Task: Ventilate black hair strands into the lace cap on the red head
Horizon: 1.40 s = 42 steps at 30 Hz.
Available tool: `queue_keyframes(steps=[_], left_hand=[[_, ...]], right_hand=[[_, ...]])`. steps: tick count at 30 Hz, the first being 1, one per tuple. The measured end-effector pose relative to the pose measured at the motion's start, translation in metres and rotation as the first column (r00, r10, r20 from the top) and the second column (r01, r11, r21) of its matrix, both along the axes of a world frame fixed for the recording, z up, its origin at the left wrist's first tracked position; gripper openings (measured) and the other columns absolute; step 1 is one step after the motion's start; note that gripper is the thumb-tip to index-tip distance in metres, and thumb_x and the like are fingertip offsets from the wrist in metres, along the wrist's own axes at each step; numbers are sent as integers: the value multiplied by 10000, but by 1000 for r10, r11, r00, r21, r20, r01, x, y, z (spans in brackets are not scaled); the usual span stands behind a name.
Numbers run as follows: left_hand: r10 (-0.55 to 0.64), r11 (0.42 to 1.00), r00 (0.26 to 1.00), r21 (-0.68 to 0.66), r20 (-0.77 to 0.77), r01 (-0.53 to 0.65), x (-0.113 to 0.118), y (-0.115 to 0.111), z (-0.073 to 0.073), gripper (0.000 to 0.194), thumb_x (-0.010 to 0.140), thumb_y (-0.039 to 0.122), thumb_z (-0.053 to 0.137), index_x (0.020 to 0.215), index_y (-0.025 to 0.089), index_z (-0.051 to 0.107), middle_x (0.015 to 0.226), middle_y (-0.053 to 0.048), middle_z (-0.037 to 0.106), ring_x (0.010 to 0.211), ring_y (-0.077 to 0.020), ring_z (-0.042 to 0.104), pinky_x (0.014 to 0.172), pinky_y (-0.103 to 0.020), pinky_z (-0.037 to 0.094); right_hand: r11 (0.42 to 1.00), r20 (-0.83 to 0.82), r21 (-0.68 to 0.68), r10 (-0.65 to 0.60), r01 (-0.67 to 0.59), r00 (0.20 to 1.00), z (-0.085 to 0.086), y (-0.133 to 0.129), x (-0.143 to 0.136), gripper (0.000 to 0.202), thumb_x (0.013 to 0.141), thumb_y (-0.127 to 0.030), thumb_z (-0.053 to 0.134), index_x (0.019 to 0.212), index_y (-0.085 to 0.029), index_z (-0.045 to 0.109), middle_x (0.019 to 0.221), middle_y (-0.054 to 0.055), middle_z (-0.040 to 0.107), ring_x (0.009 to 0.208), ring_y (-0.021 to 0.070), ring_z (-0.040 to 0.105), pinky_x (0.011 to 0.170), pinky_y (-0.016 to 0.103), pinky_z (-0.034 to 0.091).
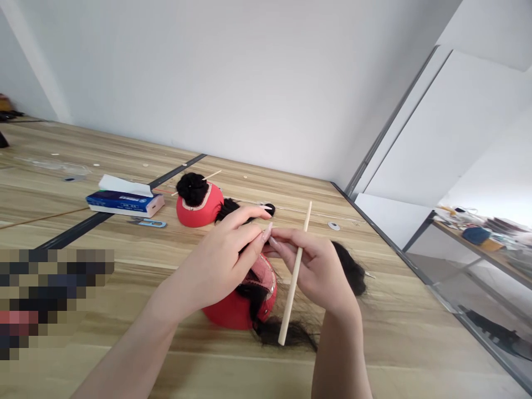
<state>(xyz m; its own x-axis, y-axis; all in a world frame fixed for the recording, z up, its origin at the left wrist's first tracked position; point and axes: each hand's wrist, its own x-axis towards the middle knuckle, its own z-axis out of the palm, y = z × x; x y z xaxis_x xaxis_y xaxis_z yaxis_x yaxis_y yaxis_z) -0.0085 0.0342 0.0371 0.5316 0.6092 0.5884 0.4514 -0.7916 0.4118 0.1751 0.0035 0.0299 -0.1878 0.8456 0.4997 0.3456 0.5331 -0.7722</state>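
Observation:
My right hand (313,263) is closed, with a pale wooden chopstick (293,285) tucked across its fingers, slanting down toward me. The fingertips of my left hand (226,246) pinch close against those of the right; what lies between them is too small to make out. Below both hands, a red dome-shaped form (224,314) rests on the table. It carries a pink mesh piece (265,270) with a pale, pin-dotted edge. Loose black hair (286,332) trails from it across the wood, and my hands hide part of the form.
Farther back stands a second red dome (193,215) with a black hair bun (192,189) and a thin stick. A blue tissue pack (124,204) and a light-blue utility knife (149,223) lie left. Black hair (351,271) lies right, near a small white disc (333,226).

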Motion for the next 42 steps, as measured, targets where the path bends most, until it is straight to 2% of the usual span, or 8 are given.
queue_keyframes(steps=[8,12,20,23,28,34,37,42], left_hand=[[-47,997,998,-57,37,49,0,-1,0,267,1011,217,373,1050,212,637,1320,-24,539,1220,-152,518,1043,-272,415],[-153,974,976,-143,154,175,0,-5,6,315,1006,232,395,848,208,667,1269,-15,568,1198,-160,528,1009,-263,439],[-263,736,740,-367,619,569,-16,-9,11,385,993,339,426,641,194,481,654,6,548,550,-128,538,592,-302,485],[-196,839,821,-342,537,424,-24,-4,15,395,984,337,443,619,191,483,627,6,521,546,-121,487,549,-284,409],[105,982,928,-182,357,-41,-44,10,18,364,979,343,439,650,191,476,626,30,462,591,-110,438,602,-278,355],[623,775,772,40,122,-631,-73,25,18,338,978,367,406,714,189,519,717,10,537,736,-151,497,683,-288,346],[652,755,758,107,-26,-646,-82,30,18,338,996,362,355,747,191,508,810,-23,539,858,-196,500,793,-333,381],[378,923,920,127,-107,-364,-69,29,11,399,987,372,378,740,166,615,1297,-93,468,1237,-295,405,1094,-505,277]], right_hand=[[999,33,33,-36,34,999,2,-4,-7,272,829,-117,574,1067,-158,700,858,53,766,726,169,723,662,268,581],[991,125,109,-85,72,988,1,-2,-7,229,805,-90,544,932,-175,714,728,8,724,592,122,635,578,235,514],[989,75,59,-142,138,987,-4,3,2,253,814,-135,580,1019,-176,723,786,42,751,713,182,715,673,284,571],[981,16,15,-194,194,981,-8,5,10,233,845,-165,571,1026,-189,716,841,58,767,760,205,750,693,299,599],[962,-49,-35,-272,271,961,-10,7,21,175,860,-216,583,982,-191,706,802,57,769,751,224,767,687,311,622],[919,14,-32,-392,393,920,-11,11,30,211,881,-264,569,1015,-171,702,832,75,760,707,217,761,645,309,615],[903,78,3,-428,429,900,-12,13,32,338,881,-287,593,1200,-191,653,1035,104,749,680,204,754,607,311,607],[953,0,52,-298,297,955,-4,5,16,462,877,-299,632,1332,-244,570,1283,125,654,671,176,738,602,310,613]])
